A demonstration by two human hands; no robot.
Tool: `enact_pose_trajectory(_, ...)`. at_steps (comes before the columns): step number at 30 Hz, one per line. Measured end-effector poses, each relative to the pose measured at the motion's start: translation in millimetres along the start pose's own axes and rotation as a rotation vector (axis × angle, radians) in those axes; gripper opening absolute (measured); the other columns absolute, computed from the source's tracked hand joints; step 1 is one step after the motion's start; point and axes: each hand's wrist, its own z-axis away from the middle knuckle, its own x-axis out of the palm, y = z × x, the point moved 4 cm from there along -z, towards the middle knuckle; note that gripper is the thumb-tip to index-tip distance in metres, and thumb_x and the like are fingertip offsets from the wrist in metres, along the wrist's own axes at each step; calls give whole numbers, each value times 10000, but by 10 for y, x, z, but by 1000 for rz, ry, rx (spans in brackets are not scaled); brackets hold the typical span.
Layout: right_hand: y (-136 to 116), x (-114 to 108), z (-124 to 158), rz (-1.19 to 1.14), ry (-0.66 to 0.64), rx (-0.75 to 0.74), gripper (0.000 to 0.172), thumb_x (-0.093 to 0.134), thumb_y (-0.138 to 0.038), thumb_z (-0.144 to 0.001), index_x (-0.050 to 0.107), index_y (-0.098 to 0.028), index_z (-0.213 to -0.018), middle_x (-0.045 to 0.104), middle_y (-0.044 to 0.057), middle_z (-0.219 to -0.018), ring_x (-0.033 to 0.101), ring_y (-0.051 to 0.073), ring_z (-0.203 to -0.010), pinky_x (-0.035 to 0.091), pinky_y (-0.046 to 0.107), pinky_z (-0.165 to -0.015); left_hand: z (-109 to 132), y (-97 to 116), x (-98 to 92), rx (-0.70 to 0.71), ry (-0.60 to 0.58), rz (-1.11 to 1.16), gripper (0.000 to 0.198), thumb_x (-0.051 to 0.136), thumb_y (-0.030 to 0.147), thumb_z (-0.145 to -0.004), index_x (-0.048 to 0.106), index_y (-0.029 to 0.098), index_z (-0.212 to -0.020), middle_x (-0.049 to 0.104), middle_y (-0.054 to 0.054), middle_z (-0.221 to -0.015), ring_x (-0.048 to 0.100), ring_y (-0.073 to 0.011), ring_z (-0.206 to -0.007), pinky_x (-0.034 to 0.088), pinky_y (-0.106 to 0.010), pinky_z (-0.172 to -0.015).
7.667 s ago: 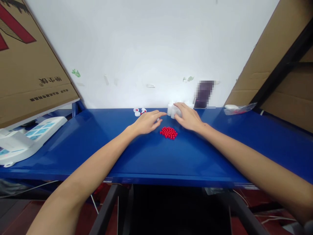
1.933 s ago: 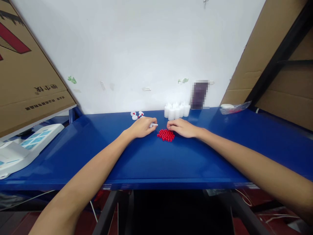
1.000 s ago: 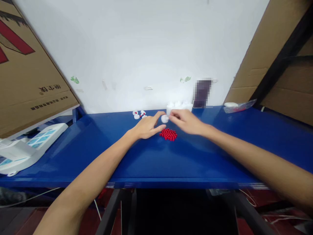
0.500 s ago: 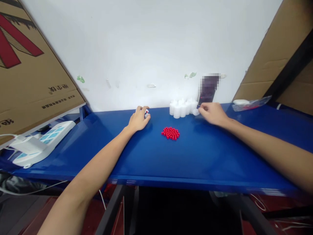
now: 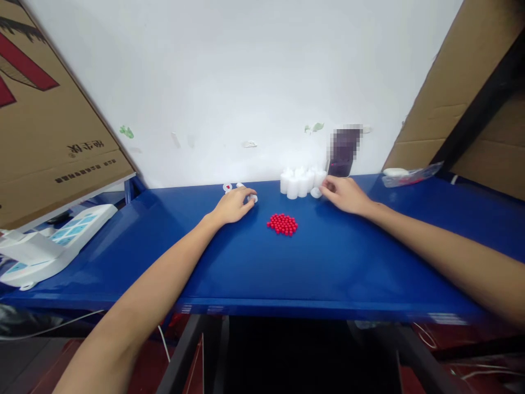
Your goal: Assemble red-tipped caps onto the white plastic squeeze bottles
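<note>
Cap at the left fingertips, bottle at the right

Watching from my end, I have the left hand [image 5: 233, 206] on the blue table [image 5: 246, 268], thumb and fingers curled together around a small white cap [image 5: 254, 198]. More white pieces [image 5: 227, 187] lie just behind its knuckles, partly hidden from me. Across from it, the right hand [image 5: 345, 194] pinches a tilted white bottle [image 5: 315, 192] between thumb and fingertips, its round end facing me. That bottle sits just beside a group of upright white bottles [image 5: 292, 189], which stand close together between my two hands, nearer the right one. A heap of red pieces [image 5: 283, 224] lies between the hands too, closer to me and touched by neither.
</note>
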Motion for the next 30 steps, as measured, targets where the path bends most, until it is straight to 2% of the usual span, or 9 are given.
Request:
enact_pose_trajectory(3, -5, 33, 4, 14, -15, 6, 211, 525, -402, -916, 585, -218, -831, 683, 24, -721, 583, 172, -637, 344, 295, -609, -12, 56, -8, 49, 0, 44, 365, 436, 320, -963, 680, 162, -1184, 719, -101, -1149, 669, -219, -933, 522, -388, -886)
enact_pose_trajectory(9, -24, 43, 15, 71, -12, 10, 367, 501, -440, -932, 479, -217, -642, 617, 27, -630, 516, 165, -586, 305, 298, -576, -12, 49, 1, 64, 22, 64, 311, 457, 288, -968, 720, 193, -1103, 740, -75, -1068, 663, -188, -830, 521, -349, -799)
enact_pose_trajectory(17, -124, -80, 64, 65, 77, 121, 362, 676, -482, -782, 484, -217, -628, 611, 0, -614, 519, 158, -585, 293, 291, -560, 5, 170, -123, 141, 216, 63, 267, 467, 273, -1006, 709, 196, -1086, 737, -68, -1032, 647, -161, -830, 518, -325, -803)
enact_pose_trajectory(20, -186, -142, 91, 34, 149, 122, 316, 662, -472, -786, 530, -215, -658, 640, 22, -652, 555, 182, -621, 318, 299, -571, 25, 288, -192, 170, 317, 93, 224, 508, 267, -996, 693, 192, -1095, 736, -57, -994, 640, -140, -783, 528, -307, -771)
enact_pose_trajectory(22, -299, -169, 123, -47, 165, 74, 258, 599, -442, -841, 589, -207, -735, 665, 42, -704, 571, 190, -640, 356, 310, -590, 38, 403, -225, 215, 367, 108, 212, 513, 274, -1002, 688, 189, -1085, 739, -54, -972, 652, -134, -783, 537, -298, -755)
enact_pose_trajectory(24, -504, -177, 173, -207, 121, -37, 233, 559, -402, -884, 629, -200, -978, 705, 54, -839, 588, 179, -647, 424, 320, -632, 45, 552, -244, 288, 389, 119, 209, 498, 276, -1015, 683, 192, -1064, 746, -56, -978, 676, -138, -830, 550, -294, -756)
enact_pose_trajectory(26, -776, -181, 249, -269, 61, -186, 384, 602, -418, -877, 577, -215, -1202, 703, 81, -1070, 615, 182, -708, 476, 343, -693, 56, 717, -252, 374, 397, 134, 199, 493, 268, -1022, 674, 193, -1056, 752, -62, -995, 695, -141, -880, 564, -294, -767)
enact_pose_trajectory(28, -1031, -177, 334, -287, 12, -305, 455, 625, -428, -874, 532, -242, -1278, 650, 99, -1245, 635, 197, -796, 500, 365, -743, 73, 873, -251, 448, 411, 134, 180, 499, 258, -1022, 663, 199, -1063, 754, -63, -1009, 704, -144, -911, 576, -304, -790)
enact_pose_trajectory(30, -1206, -166, 405, -308, -14, -366, 395, 595, -438, -905, 531, -239, -1241, 651, 100, -1220, 637, 213, -857, 502, 373, -775, 99, 996, -247, 501, 442, 129, 156, 513, 255, -1019, 651, 206, -1072, 754, -57, -1012, 708, -145, -929, 584, -316, -817)
